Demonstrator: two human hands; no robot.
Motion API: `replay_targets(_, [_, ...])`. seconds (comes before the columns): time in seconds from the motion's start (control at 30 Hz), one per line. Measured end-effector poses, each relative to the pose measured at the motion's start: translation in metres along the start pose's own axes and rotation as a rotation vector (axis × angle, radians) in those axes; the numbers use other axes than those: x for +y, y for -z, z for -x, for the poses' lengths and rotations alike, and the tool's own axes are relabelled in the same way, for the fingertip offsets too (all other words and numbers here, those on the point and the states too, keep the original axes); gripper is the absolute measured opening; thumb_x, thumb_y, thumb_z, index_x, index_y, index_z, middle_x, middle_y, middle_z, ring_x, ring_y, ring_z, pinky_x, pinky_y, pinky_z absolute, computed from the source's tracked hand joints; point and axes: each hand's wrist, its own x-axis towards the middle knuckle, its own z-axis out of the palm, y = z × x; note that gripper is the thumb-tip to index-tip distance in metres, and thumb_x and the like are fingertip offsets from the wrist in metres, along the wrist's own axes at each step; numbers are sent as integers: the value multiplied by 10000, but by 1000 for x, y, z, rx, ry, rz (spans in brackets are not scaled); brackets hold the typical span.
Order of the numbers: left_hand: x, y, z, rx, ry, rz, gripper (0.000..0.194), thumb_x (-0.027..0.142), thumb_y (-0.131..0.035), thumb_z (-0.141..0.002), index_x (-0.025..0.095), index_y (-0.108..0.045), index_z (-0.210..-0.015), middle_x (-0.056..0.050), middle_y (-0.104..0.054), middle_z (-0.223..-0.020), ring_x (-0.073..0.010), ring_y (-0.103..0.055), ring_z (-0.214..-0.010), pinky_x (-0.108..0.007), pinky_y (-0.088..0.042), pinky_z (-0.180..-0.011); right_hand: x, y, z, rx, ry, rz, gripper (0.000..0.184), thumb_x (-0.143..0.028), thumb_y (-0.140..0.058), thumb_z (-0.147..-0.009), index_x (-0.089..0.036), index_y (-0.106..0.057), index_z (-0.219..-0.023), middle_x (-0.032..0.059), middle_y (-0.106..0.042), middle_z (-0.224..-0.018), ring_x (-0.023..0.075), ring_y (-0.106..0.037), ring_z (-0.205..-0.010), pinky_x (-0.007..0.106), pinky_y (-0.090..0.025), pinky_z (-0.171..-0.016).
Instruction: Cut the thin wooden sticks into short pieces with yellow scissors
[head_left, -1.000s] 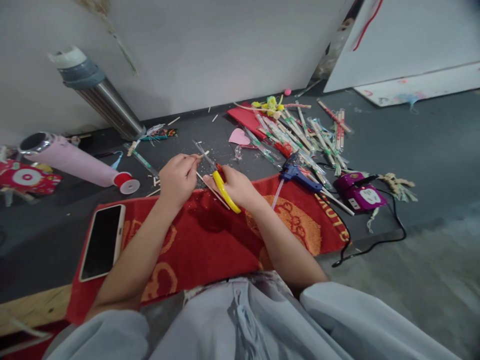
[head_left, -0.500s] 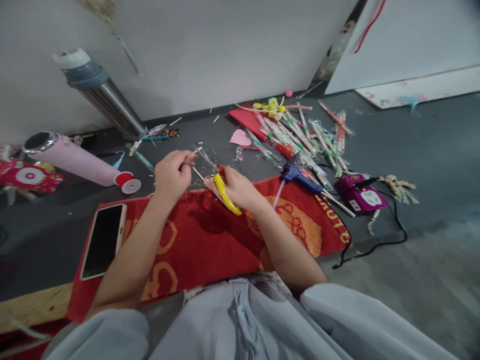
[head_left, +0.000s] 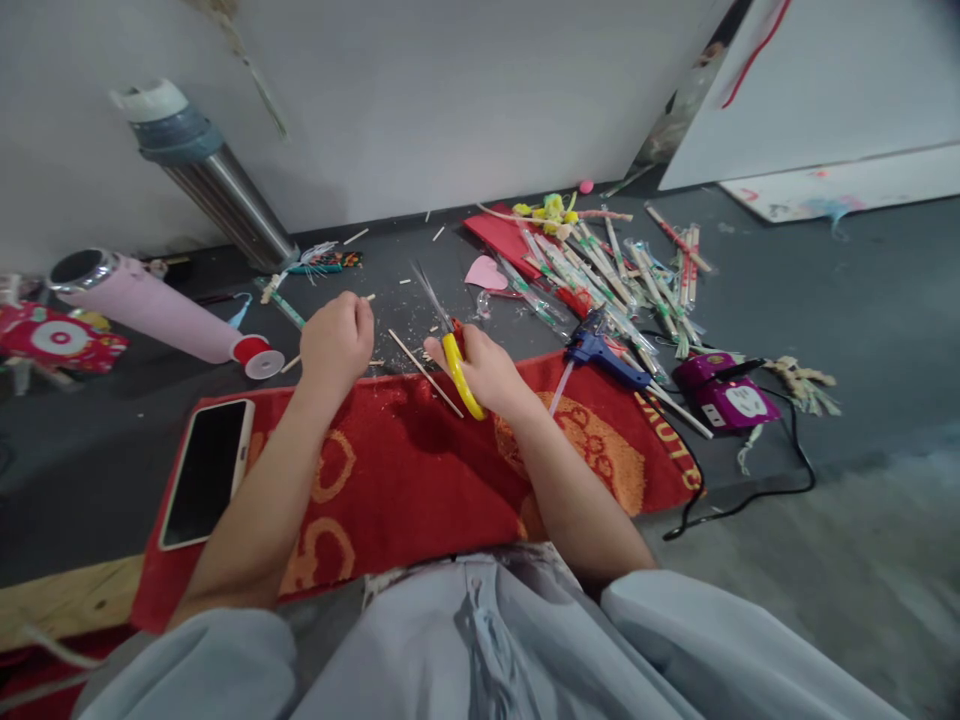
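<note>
My left hand (head_left: 339, 340) is closed round a thin wooden stick (head_left: 370, 297), whose pale tip shows past the fingers; most of it is hidden by the hand. In my right hand (head_left: 487, 370) is a pair of scissors with yellow handles (head_left: 459, 375). Their blades point away from me toward the wall, a little apart, with nothing between them. Another thin wooden stick (head_left: 425, 372) lies slantwise between my hands, across the edge of a red towel (head_left: 420, 480). Small pale scraps are scattered on the dark table beyond.
A blue glue gun (head_left: 600, 355) rests at the right beside wrapped chopsticks (head_left: 592, 270) and a purple power socket (head_left: 724, 390) with a black cable. Left are a phone (head_left: 208, 475), a pink tumbler (head_left: 150, 305), a ribbon spool (head_left: 262, 362) and a steel flask (head_left: 225, 200).
My left hand has drawn left and away from the scissors, with the stick in its fingers. The scissors have shifted slightly right. The other stick now lies apart from my right hand.
</note>
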Motion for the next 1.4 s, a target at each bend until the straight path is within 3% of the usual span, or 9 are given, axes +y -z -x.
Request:
replay_targets(0.2, [2, -4, 5, -95, 62, -205, 487, 568, -334, -907, 191, -602, -754, -112, -647, -769, -245, -575, -744, -319, -290, -599, 1, -3, -1, 20, 2, -9, 448, -631, -439, -891, -187, -493, -901, 141, -663, -1000, 258, -644, -953, 323, -440, -805])
replay_targets(0.47, [1, -11, 7, -91, 70, -273, 470, 500, -324, -896, 176, -654, -811, -124, -695, -841, -244, -608, -770, -316, -300, -599, -2, -3, 1, 19, 3, 11, 449, -628, -437, -899, -183, -502, -905, 141, -664, -991, 252, -641, -961, 319, -439, -814])
replay_targets(0.93, [4, -11, 6, -160, 132, -268, 445, 487, -365, -862, 173, -677, -820, -136, -692, -794, -268, -619, -758, -328, -329, -608, -2, -5, 2, 20, 32, 54, 452, -619, -428, -909, -175, -507, -921, 149, -658, -1021, 256, -639, -959, 331, -435, -825])
replay_targets(1.4, [0, -13, 6, -146, 87, -244, 344, 402, -397, -861, 186, -662, -831, -133, -679, -817, -260, -616, -760, -327, -325, -601, -3, -4, 3, -6, 37, 47, 499, -639, -442, -897, -151, -519, -967, 174, -653, -1082, 277, -636, -1006, 343, -437, -851])
